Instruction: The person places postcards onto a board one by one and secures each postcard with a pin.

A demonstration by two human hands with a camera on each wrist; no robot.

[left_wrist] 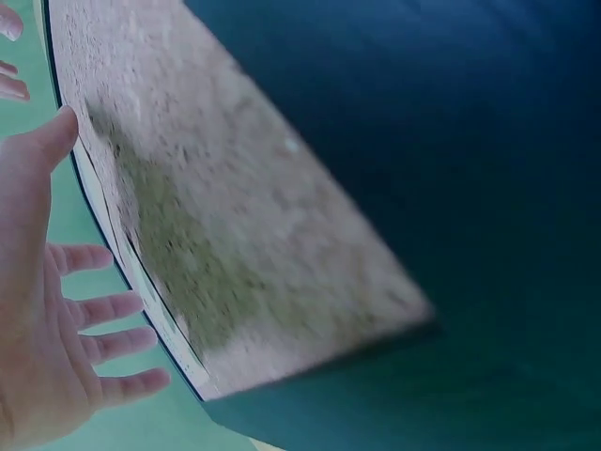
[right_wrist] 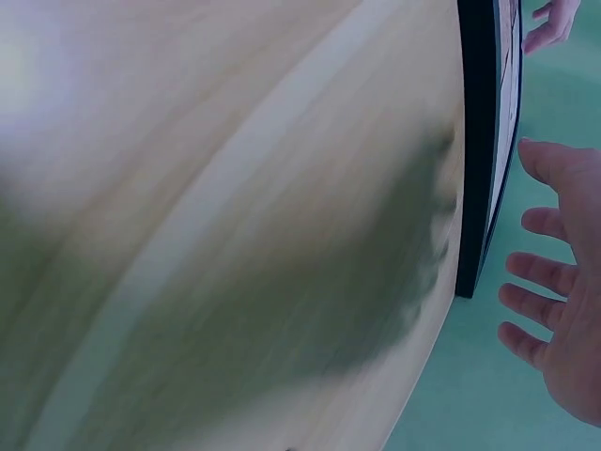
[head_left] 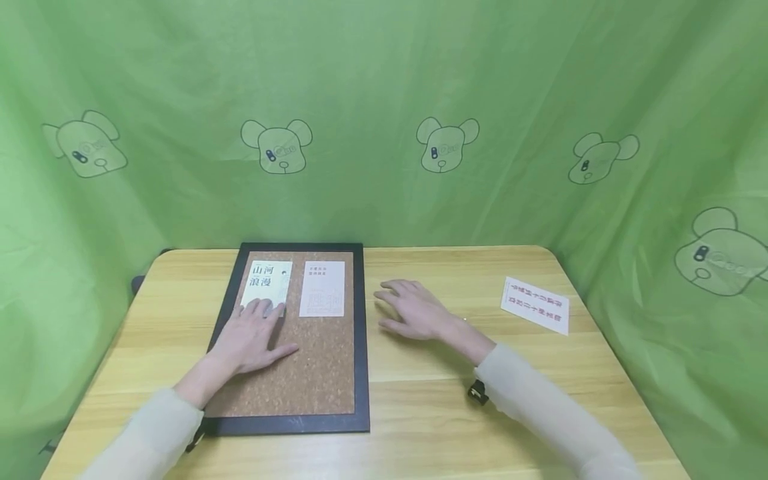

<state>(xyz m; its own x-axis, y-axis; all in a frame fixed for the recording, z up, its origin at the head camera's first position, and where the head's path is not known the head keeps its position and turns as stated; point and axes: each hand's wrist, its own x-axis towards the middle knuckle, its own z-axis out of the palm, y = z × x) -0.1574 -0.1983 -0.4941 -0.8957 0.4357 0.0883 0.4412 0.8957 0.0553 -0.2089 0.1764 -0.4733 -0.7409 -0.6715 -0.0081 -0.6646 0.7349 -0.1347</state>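
A black-framed cork board (head_left: pixel 324 377) lies on the wooden table, with two printed cards side by side on its far half. The fingers of my left hand (head_left: pixel 249 340) spread over the near end of the pale greenish card (head_left: pixel 264 277); whether they press on it I cannot tell. To its right is a whitish card (head_left: pixel 323 287) with small red print. My right hand (head_left: pixel 417 312) hovers over the table just right of the board's frame, its fingers relaxed and holding nothing. In the right wrist view, those fingers (right_wrist: pixel 545 272) are apart from one another.
A third card (head_left: pixel 537 307), white with red characters, lies askew near the right edge of the table (head_left: pixel 438 413). Green curtains (head_left: pixel 372 80) with bear-head drawings hang behind the table and along both sides.
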